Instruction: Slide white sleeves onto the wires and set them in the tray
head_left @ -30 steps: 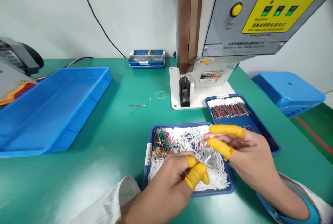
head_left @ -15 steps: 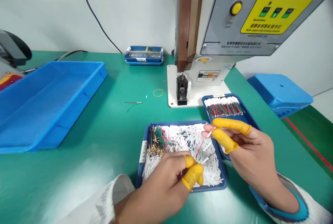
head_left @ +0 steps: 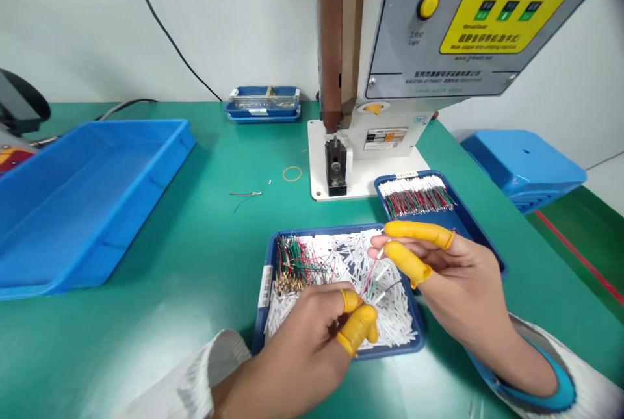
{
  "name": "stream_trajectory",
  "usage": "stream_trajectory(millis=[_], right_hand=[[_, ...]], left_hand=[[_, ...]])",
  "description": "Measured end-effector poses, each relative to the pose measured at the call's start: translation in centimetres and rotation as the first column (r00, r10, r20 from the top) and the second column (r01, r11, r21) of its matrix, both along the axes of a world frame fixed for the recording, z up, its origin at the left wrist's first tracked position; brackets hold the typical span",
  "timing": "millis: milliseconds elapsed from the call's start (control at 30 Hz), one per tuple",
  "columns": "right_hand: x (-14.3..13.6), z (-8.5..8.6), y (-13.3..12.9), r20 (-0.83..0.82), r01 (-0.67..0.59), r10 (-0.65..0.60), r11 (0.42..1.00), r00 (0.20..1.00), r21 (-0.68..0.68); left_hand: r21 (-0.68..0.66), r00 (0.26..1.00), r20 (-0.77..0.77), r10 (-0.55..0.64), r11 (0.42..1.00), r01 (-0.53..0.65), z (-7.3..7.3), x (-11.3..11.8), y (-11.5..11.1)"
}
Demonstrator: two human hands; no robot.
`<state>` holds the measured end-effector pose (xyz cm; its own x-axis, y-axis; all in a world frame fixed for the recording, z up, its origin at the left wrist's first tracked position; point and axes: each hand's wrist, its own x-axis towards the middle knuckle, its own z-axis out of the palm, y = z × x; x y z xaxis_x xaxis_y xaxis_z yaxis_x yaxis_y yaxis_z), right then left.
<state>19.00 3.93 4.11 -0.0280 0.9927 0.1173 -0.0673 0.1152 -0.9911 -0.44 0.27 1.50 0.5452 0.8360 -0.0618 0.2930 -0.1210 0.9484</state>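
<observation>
On the green counter (head_left: 205, 256) stands the press machine (head_left: 390, 49), upright at the back right, with a yellow control panel and a yellow round button on its face. Left of it lies the large blue tray (head_left: 88, 198), well apart from my hands. A blue box (head_left: 521, 165) sits at the far right edge. A small blue tray at the back (head_left: 263, 104) rests near the wall. Just beside the machine base, the right blue tray (head_left: 463, 224) carries a row of red, green and white wires. Directly before me is the near blue tray (head_left: 266, 289), filled with white sleeves and a bunch of red and green wires at its left end.

My left hand (head_left: 312, 347) hovers over the near tray; its fingers (head_left: 358, 328), capped in yellow rubber cots, are pinched shut on the lower end of the thin wires (head_left: 373, 279). My right hand (head_left: 458, 282) is above the tray's right edge; its capped fingers (head_left: 407, 260) pinch the upper end of the same wires, which hang slanted between both hands, above the sleeves. A rubber band (head_left: 292, 173) and a loose wire (head_left: 246, 194) lie on the counter, apart.
</observation>
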Motion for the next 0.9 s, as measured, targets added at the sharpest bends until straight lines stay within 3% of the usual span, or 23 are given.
stream_trajectory(millis=[133,267,367,467,600,900], right_hand=[[-0.2,-0.1,0.1,-0.029,-0.033,0.033,0.999,0.999,-0.014],[-0.6,-0.2,0.3,-0.113,-0.052,0.048,0.998,0.992,-0.033],[-0.6,-0.5,0.6,-0.188,-0.063,0.055,0.997,0.981,-0.035],[-0.6,-0.5,0.5,-0.179,-0.089,0.079,0.995,0.981,-0.052],[-0.5,-0.4,0.2,-0.119,-0.102,0.092,0.992,0.989,-0.080],[-0.3,-0.2,0.1,-0.116,-0.029,0.024,0.999,0.993,-0.037]], left_hand=[[0.017,1.000,-0.008,0.023,1.000,-0.022,-0.3,-0.2,-0.2],[0.125,0.994,0.029,0.103,0.987,-0.106,-0.7,-0.5,-0.3],[0.163,0.995,0.059,0.076,0.983,-0.085,-1.1,-0.8,0.0],[0.144,0.997,0.052,0.056,0.988,-0.063,-1.1,-1.0,0.1],[0.112,0.993,-0.008,0.117,0.987,-0.116,-0.5,-0.7,-0.3],[0.006,1.000,0.000,0.002,1.000,-0.002,-0.1,-0.1,0.1]])
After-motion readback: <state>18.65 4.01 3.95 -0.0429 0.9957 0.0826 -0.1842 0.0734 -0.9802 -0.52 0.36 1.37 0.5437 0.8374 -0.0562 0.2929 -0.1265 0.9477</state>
